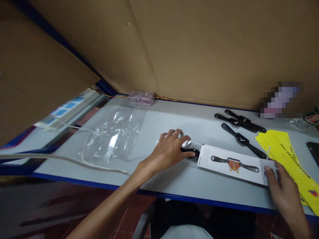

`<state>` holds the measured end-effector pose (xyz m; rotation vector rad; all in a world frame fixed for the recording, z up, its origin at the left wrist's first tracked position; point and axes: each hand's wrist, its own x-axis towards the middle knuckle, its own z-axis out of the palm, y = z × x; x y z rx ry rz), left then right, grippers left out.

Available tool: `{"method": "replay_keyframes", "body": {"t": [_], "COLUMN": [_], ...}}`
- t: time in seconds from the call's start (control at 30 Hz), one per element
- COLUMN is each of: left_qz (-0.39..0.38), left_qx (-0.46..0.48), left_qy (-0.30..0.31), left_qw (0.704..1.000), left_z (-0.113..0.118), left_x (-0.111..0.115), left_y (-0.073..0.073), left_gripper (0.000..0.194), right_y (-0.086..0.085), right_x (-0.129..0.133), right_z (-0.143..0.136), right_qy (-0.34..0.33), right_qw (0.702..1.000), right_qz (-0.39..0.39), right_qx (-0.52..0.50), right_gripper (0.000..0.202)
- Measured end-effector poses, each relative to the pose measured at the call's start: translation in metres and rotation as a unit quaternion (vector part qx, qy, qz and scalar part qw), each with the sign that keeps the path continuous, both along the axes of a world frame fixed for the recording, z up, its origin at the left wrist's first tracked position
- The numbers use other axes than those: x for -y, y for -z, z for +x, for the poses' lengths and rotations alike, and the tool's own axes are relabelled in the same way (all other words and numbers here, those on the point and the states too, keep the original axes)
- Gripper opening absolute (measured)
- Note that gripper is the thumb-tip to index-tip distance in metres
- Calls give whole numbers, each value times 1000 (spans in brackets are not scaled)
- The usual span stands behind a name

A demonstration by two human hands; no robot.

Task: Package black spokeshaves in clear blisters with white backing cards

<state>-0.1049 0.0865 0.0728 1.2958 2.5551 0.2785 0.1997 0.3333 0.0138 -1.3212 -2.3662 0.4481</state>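
My left hand [171, 144] grips the end of a black spokeshave [193, 153], its thumb on the handle and its fingers over clear plastic [196, 145] wrapped round it. The rest of that spokeshave is hidden by a white printed card [230, 166], which shows a picture of a spokeshave with an orange middle. My right hand [284, 186] pinches the card's right end between thumb and fingers. Just behind the card lies a loose black spokeshave [243, 140]. Two more spokeshaves [239, 121] lie crossed farther back.
Yellow printed cards [276, 141] are fanned at the right, near a dark flat object [313, 151]. A large clear plastic bag [114, 136] and a white cable [86, 156] lie left. A pinkish plastic-wrapped bundle [142, 98] sits against the cardboard wall [199, 49]. A power strip [69, 108] stands far left.
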Motion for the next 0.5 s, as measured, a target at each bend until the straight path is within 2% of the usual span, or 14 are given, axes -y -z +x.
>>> {"method": "replay_keyframes", "body": {"t": [0.1, 0.27, 0.5], "left_qz": [-21, -8, -40], "left_qx": [40, 139, 100], "left_qy": [42, 50, 78], "left_qw": [998, 989, 991], "left_z": [-13, -18, -16], "left_x": [-7, -13, -13], "left_y": [-9, -12, -11], "left_gripper": [31, 24, 29], "right_y": [0, -3, -16], "right_x": [-7, -16, -19], "right_z": [2, 1, 5], "right_qy": [2, 14, 44], "right_qw": [1000, 998, 997], "right_qz": [-21, -57, -55], "right_qx": [1, 1, 9], "right_gripper": [70, 68, 74]}}
